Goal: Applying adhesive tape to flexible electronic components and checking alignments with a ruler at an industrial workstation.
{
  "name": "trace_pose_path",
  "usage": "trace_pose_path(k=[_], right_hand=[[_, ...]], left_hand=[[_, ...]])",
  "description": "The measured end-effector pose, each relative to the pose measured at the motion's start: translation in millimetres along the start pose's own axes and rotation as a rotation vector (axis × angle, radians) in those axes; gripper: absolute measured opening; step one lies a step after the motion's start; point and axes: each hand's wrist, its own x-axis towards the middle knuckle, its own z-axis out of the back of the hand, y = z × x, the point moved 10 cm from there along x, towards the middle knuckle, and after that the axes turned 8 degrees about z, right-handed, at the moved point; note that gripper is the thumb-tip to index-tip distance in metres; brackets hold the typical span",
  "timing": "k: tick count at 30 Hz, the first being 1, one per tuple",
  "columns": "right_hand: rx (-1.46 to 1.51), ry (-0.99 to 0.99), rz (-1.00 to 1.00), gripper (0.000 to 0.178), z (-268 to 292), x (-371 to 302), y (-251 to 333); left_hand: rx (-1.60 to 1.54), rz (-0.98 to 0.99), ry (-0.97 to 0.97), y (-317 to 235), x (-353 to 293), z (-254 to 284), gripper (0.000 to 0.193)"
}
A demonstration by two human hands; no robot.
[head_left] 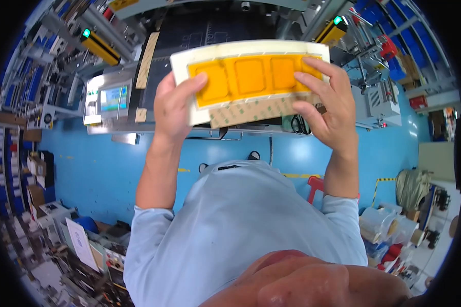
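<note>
In front of me is a flat white rectangular panel point(180, 65), slightly tilted. An orange translucent sheet point(250, 75) with several rounded-square outlines covers most of its face. My left hand point(175, 105) grips the panel's left end, thumb on the orange sheet and the other fingers hidden behind. My right hand point(328, 100) is at the right end, fingers spread, with fingertips on the orange sheet. Its thumb stands apart near the lower edge. Below the panel a tan strip with green marks point(251, 113) shows; whether it is attached cannot be made out.
Behind the panel stands a machine with a dark bed point(184, 38), a lit control screen point(113, 99) at its left and yellow posts point(100, 46) with green lights. Black-handled scissors point(298, 124) lie at its front edge. A red stool point(316, 188) stands on the blue floor.
</note>
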Motion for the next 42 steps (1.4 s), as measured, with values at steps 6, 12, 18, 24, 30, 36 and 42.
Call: trace_pose_path(k=[6, 12, 18, 24, 30, 36, 42], right_hand=[[0.291, -0.058, 0.05, 0.017, -45.9, 30.7, 56.6], [0.329, -0.055, 0.039, 0.023, -44.2, 39.1, 61.1], [0.369, -0.064, 0.078, 0.019, -46.2, 42.2, 64.6], [0.393, -0.087, 0.085, 0.019, -43.2, 43.4, 67.6], [0.389, -0.085, 0.084, 0.02, -40.3, 42.3, 67.9], [0.388, -0.042, 0.097, 0.019, -38.0, 45.0, 69.3], [0.376, -0.062, 0.107, 0.019, -34.1, 45.5, 70.0]], left_hand=[[0.023, -0.004, 0.002, -7.4, 5.2, -31.3, 0.028], [0.056, -0.002, 0.006, -11.4, 2.9, -38.8, 0.027], [0.051, -0.032, -0.002, -19.6, -2.7, -40.4, 0.027], [0.146, -0.111, -0.034, -35.5, -13.0, -46.7, 0.024], [0.17, -0.125, -0.046, -39.9, -15.7, -47.3, 0.024], [0.213, -0.131, -0.044, -39.7, -16.1, -50.5, 0.025], [0.231, -0.183, -0.076, -51.8, -17.6, -54.6, 0.025]])
